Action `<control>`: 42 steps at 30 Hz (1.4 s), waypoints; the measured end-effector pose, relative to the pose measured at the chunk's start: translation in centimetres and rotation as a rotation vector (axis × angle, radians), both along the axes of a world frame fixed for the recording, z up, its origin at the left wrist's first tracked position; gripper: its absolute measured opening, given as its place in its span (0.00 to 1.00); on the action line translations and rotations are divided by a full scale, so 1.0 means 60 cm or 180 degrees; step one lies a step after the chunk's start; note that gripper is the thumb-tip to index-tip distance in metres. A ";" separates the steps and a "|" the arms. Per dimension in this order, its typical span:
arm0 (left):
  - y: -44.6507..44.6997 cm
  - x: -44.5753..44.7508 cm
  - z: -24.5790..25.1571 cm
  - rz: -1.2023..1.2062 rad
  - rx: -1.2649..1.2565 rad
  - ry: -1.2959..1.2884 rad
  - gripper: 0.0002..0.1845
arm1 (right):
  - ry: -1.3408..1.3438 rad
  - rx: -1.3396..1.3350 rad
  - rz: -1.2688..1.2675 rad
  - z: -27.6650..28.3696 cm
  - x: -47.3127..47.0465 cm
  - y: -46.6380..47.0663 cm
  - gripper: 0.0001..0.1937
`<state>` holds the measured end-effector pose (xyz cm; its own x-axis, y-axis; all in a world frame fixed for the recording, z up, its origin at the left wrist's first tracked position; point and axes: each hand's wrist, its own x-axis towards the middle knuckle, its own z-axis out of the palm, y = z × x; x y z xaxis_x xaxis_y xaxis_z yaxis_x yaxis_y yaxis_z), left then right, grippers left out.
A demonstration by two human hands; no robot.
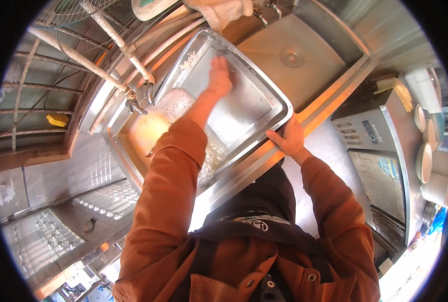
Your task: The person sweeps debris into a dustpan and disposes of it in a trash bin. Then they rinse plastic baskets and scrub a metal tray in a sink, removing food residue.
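Observation:
A large rectangular metal tray [242,113] lies tilted across the left sink basin [139,136] and the divider. My right hand [290,137] grips its near right corner, thumb on the rim. Inside the tray, my left hand [220,77] presses on the metal floor; motion blurs it, and whether a scrubber is under the fingers cannot be told. Whitish residue or foam [190,60] clings to the tray's far left corner. Cloudy, bubbly water [176,104] pools below the tray's left side.
The right sink basin [261,71] has a round drain [291,56]. Metal taps [135,104] stand over the left basin, and a towel [224,13] hangs at the back. To the right, a steel counter cabinet [363,132] bears a yellow rubber glove [395,90] and bowls [424,162].

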<state>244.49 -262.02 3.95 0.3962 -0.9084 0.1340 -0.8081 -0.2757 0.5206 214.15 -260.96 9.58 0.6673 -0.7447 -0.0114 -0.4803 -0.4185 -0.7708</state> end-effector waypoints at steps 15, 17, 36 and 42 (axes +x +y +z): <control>0.001 -0.092 0.014 -0.0222 -0.0913 0.0797 0.25 | -0.0346 0.0529 -0.0933 -0.017 0.022 -0.006 0.25; -0.043 -0.020 0.020 -0.0086 -0.0612 -0.0867 0.26 | -0.0252 0.0504 -0.0968 -0.019 0.024 -0.006 0.25; 0.046 0.136 -0.040 0.0467 0.1421 -0.2576 0.17 | -0.0166 0.0187 -0.0843 -0.037 0.021 -0.007 0.30; 0.165 0.164 -0.087 0.1706 0.1813 -0.0731 0.19 | -0.0280 0.0203 -0.0853 -0.020 0.026 -0.004 0.28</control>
<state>254.32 -252.13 -1.28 0.8152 -0.5564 -0.1605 -0.5607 -0.8277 0.0213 215.71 -261.21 8.41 0.4472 -0.8943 -0.0147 -0.4974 -0.2349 -0.8351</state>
